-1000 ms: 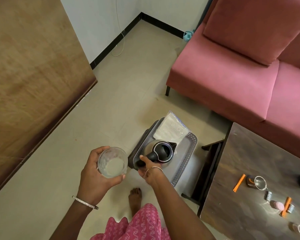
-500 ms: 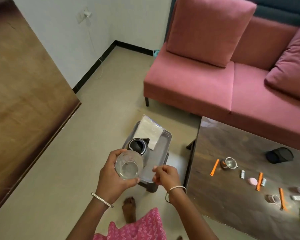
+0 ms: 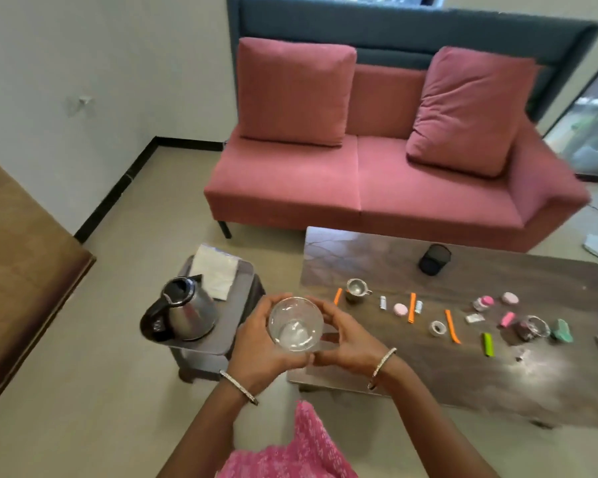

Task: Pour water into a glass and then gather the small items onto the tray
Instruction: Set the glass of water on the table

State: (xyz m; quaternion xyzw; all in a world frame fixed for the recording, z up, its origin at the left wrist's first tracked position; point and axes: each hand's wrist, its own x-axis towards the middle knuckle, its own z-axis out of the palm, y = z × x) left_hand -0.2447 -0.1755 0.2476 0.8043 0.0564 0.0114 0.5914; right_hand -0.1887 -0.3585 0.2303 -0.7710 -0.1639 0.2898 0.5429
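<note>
Both hands are clamped on the glass [image 3: 296, 324]. The left hand [image 3: 256, 343] wraps it from 9 o'clock and the right hand [image 3: 347, 341] cups it from 3 o'clock, fingers curled round the wall. The glass is upright in the air, between the tray and the left edge of the tabletop [image 3: 463, 381], resting on neither. A pale pool shows in its bottom (the level is hard to read through the clear wall). Pouring therefore looks done, and the step in hand appears to be setting the glass down.

The kettle [image 3: 187, 313] stands on the grey tray [image 3: 239, 294] at 9 o'clock of the glass, its top open, with a white packet [image 3: 214, 276] behind it. The small items [image 3: 412, 307] lie in a loose row across the tabletop, from 2 o'clock out to 3 o'clock. Among them are orange sticks, pink caps, a metal strainer [image 3: 357, 288] and a green piece [image 3: 487, 343].

To do this well, hold the rim level and move slowly toward 3 o'clock. Lower the glass onto the bare patch at the tabletop's near edge, well apart from the row. Land the base flat before loosening either hand, then ease the fingers off without nudging it. A spot out of the path between the items and the tray would save reaching around the glass later.
</note>
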